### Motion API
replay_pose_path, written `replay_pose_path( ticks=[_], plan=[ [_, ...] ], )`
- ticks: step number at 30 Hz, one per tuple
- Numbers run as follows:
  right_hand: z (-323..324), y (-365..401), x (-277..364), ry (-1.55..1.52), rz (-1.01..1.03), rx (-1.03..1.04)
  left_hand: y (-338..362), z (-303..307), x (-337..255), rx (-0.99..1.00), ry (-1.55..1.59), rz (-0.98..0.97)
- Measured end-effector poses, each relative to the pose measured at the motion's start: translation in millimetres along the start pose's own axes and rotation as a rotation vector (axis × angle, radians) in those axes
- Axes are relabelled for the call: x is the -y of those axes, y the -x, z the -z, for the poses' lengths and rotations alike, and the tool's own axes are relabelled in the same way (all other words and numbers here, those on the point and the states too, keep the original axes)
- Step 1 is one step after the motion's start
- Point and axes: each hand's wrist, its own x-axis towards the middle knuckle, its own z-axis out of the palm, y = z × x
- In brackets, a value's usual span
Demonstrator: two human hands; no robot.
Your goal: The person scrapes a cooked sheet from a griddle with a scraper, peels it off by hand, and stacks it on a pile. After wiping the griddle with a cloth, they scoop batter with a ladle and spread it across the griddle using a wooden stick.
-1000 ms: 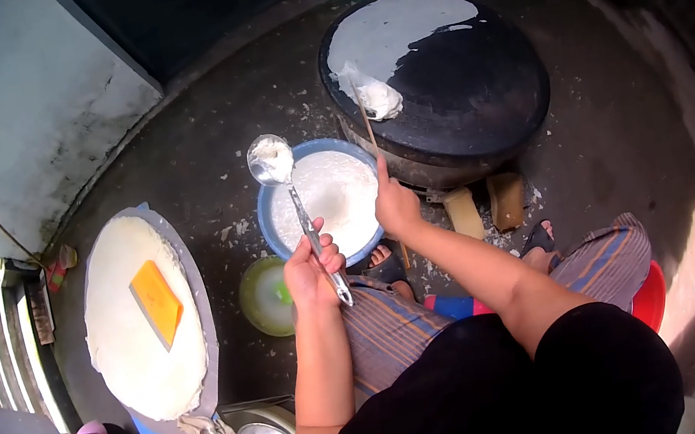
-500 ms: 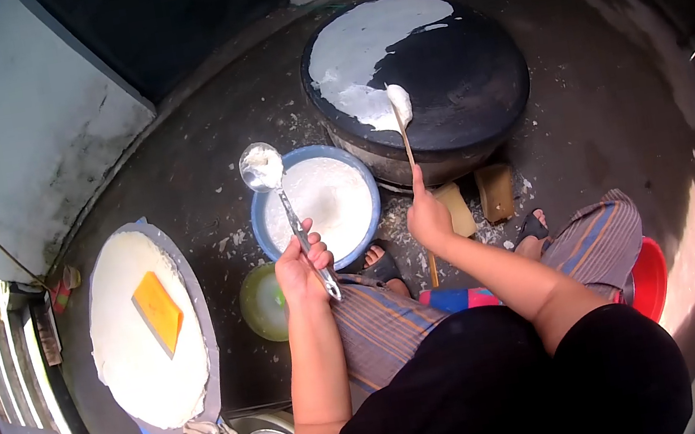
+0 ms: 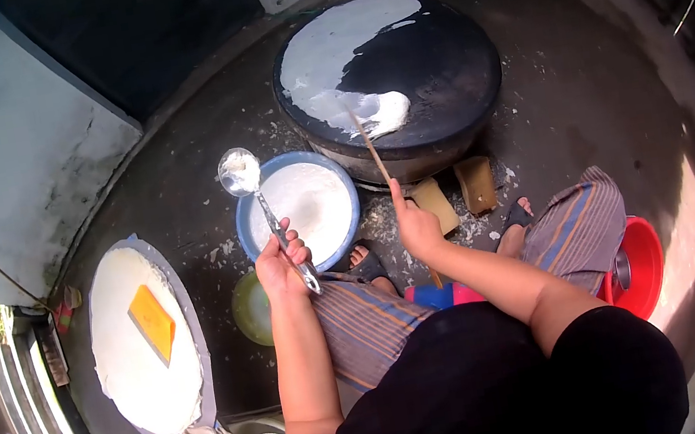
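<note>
A long-handled metal ladle (image 3: pixel 240 173), smeared with white batter, is gripped by my left hand (image 3: pixel 284 262), its bowl up beside the blue basin (image 3: pixel 356 202). White batter (image 3: pixel 301 201) fills much of that basin. My right hand (image 3: pixel 418 226) is closed around a thin wooden stick (image 3: pixel 371 148), with the index finger laid along it. The stick's far end rests over the batter layer (image 3: pixel 310 64) on a round black griddle (image 3: pixel 443 74). This layer covers the griddle's left side in a curved band, with a thicker blob at its near end.
On my left lies a stack of thin white sheets (image 3: pixel 131 369) on a round board, topped by an orange scraper (image 3: pixel 152 322). A green bowl (image 3: pixel 250 310) sits beside the basin. Wooden blocks (image 3: pixel 476 185) lie below the griddle; a red basin (image 3: pixel 647 269) stands right.
The stick's tip has moved left across the near part of the batter, and the blob has spread wider there. The camera view has shifted slightly. My left hand keeps the ladle raised.
</note>
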Motion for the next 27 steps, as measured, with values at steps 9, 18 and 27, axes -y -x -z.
replay_pose_path(
  ticks=[9,18,27],
  plan=[
    [25,0,-43,0.116,0.056,-0.147,-2,-5,6,0.018,-0.029,-0.002],
    [62,-9,-92,0.320,-0.006,-0.077,-7,-10,11,0.028,-0.032,0.031],
    [83,-35,-143,0.083,-0.137,-0.176,-13,-18,18,-0.023,-0.033,0.018]
  ],
)
